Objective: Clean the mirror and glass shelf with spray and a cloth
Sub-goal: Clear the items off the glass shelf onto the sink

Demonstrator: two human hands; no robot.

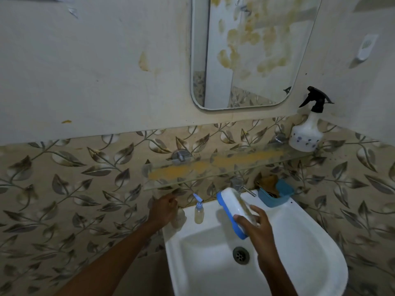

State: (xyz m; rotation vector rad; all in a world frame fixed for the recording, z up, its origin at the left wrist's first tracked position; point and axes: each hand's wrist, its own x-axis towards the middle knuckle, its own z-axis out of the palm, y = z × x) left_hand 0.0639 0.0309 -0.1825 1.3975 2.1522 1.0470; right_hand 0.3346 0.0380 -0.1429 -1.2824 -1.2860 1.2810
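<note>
A mirror (pixel 252 50) smeared with yellow-brown stains hangs on the wall. Below it runs a glass shelf (pixel 224 165) carrying a long orange streak. At the shelf's right end stands a white spray bottle (pixel 306 133) with a black trigger. My right hand (pixel 256 227) holds a white and blue soap dish (pixel 233 208) tilted over the sink. My left hand (pixel 163 208) is closed on the top of a small pale bottle (pixel 177 218) at the sink's back left corner. No cloth shows.
A white sink (pixel 299 242) with a metal drain (pixel 241 255) fills the lower right. A small bottle with a blue flip cap (pixel 198 212) stands on its rim. A tap (pixel 238 184) and a blue tray (pixel 275 195) sit at the back. Leaf-patterned tiles cover the wall.
</note>
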